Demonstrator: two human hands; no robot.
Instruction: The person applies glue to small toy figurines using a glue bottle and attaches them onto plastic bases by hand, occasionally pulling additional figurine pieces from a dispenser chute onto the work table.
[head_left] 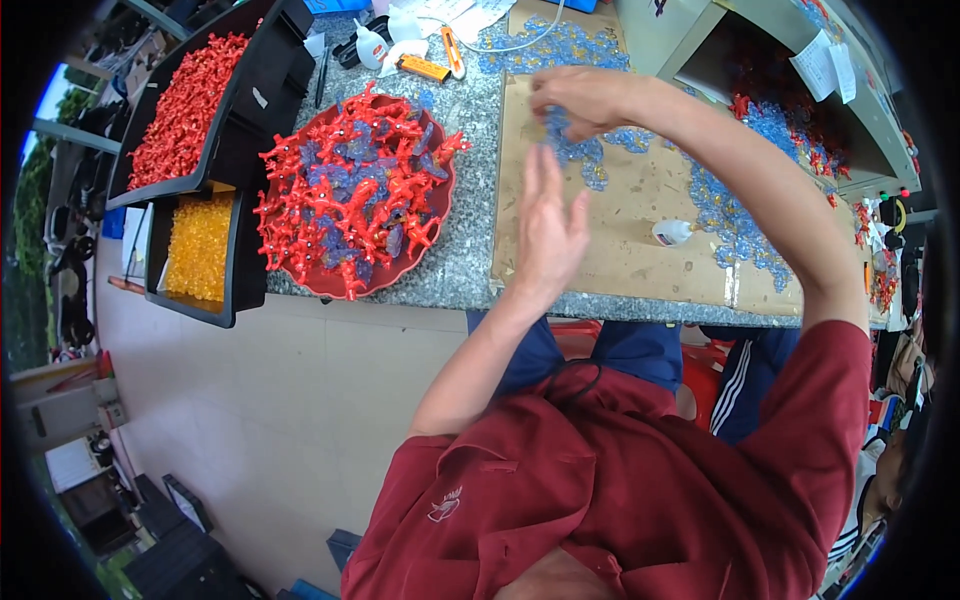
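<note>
My left hand [550, 235] is at the near left part of a brown cardboard sheet [630, 250], fingers stretched out and nothing seen in them. Just beyond it, my right hand [590, 100] bends down with curled fingers over a cluster of translucent blue plastic pieces [575, 150]. What its fingertips grip, if anything, is hidden. More blue pieces [735, 225] are spread across the right side of the cardboard. A small white glue bottle [672, 233] lies on its side there.
Left of the cardboard stands a red bowl [447, 200] heaped with red and blue figures. Black bins hold red pieces [190, 115] and yellow beads [200, 250]. An orange cutter [453, 52] and another white bottle [371, 45] are at the back. A pale metal cabinet [665, 45] rises at the right.
</note>
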